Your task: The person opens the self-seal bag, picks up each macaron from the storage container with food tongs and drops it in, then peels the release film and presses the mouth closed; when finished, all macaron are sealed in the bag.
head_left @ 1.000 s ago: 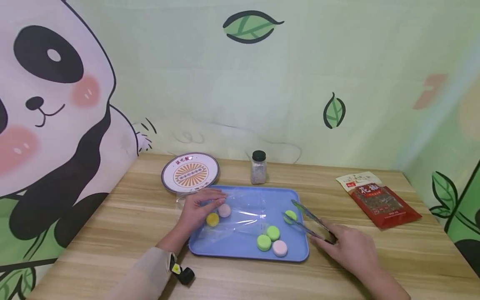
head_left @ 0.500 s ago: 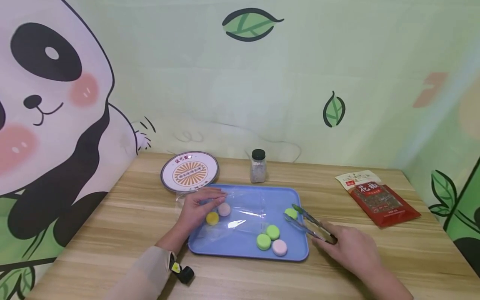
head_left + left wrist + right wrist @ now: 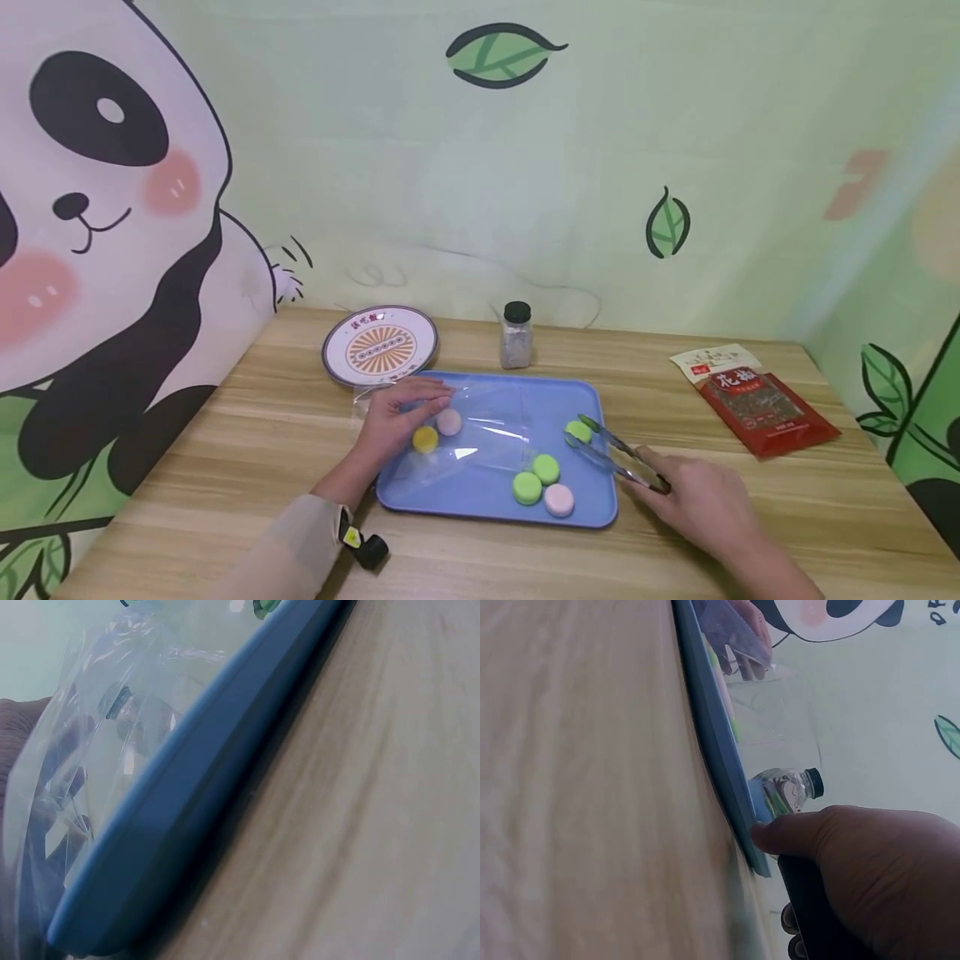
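Note:
My left hand pinches the mouth edge of a clear plastic bag spread over a blue tray. A yellow macaron and a pale pink macaron lie beside its fingers, seemingly under the film. My right hand grips metal tongs, whose green-looking tips stand on either side of a green macaron at the tray's right. Two more green macarons and a pink one sit near the front edge. The right wrist view shows the thumb along the tongs' dark handle.
A patterned plate leans over the tray's back left corner. Behind the tray stands a black-capped jar. A red and cream spice packet lies at the right of the wooden table.
The tongs' tips have drawn closer together around the green macaron, and it has shifted very slightly left. The left hand and the bag stay in place.

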Demonstrator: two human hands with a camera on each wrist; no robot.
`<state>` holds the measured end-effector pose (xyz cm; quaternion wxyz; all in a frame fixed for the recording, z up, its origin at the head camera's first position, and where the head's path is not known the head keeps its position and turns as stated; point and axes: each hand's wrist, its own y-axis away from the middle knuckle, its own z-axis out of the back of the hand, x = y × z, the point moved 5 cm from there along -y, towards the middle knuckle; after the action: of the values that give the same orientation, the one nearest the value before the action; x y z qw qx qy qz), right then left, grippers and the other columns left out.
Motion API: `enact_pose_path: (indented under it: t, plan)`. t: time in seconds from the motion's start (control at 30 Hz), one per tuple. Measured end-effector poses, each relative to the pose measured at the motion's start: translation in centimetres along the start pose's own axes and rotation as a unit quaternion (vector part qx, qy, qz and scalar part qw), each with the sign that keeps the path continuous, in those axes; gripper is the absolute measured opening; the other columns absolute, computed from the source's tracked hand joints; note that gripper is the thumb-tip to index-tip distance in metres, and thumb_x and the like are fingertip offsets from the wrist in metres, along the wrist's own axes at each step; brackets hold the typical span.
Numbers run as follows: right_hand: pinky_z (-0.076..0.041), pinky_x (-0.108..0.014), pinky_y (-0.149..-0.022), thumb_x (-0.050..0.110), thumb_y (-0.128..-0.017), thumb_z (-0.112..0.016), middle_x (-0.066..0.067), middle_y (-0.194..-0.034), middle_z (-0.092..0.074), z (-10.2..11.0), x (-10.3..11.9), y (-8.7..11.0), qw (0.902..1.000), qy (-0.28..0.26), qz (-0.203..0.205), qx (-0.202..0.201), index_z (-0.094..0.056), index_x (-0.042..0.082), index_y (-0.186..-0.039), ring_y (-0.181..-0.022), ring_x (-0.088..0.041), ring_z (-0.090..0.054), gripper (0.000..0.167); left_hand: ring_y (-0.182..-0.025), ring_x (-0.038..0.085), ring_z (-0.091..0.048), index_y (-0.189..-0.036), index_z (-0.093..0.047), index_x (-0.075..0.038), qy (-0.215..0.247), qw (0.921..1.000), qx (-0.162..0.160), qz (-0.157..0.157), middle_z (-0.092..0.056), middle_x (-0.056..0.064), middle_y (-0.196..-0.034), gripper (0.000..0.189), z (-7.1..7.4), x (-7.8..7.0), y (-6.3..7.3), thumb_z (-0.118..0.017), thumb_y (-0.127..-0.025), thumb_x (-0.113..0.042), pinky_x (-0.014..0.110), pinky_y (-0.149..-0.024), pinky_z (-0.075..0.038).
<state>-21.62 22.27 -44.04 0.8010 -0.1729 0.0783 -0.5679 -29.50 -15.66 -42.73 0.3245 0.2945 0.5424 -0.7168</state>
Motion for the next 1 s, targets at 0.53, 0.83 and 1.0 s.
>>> enact_pose_path:
  t: [0.53,0.83,1.0]
  plan:
    - [-0.021,-0.022,-0.041,0.044,-0.078,-0.084,0.020,-0.055,-0.028,0.39,0.09,-0.11,0.9957,-0.033,0.036,-0.079,-0.076,0.020,-0.114,-0.047,0.000,-0.027,0.044,-0.110,0.044,-0.063,-0.097,-0.075,0.008,0.000,1.0000,-0.001,-0.005,-0.074,0.020,-0.101,0.012,0.10,-0.09,-0.20,-0.075,-0.085,0.007,0.030,-0.101,-0.047]
    - [-0.027,-0.020,-0.042,0.035,-0.073,-0.088,0.019,-0.058,-0.042,0.90,0.25,0.06,0.9856,-0.059,0.074,-0.140,-0.077,0.015,-0.113,-0.050,0.001,-0.034,0.046,-0.110,0.042,-0.063,-0.097,-0.075,0.008,-0.004,1.0000,-0.003,0.002,-0.074,0.020,-0.102,0.013,0.12,-0.02,-0.04,-0.075,-0.085,0.006,0.028,-0.102,-0.046]
    - [-0.028,-0.020,-0.042,0.033,-0.072,-0.089,0.015,-0.060,-0.049,0.93,0.26,0.10,0.9848,-0.063,0.076,-0.143,-0.077,0.013,-0.113,-0.052,0.001,-0.035,0.047,-0.111,0.047,-0.061,-0.098,-0.074,0.008,0.003,1.0000,0.002,0.009,-0.074,0.022,-0.104,0.013,0.04,-0.05,0.00,-0.075,-0.085,0.006,0.028,-0.102,-0.045]
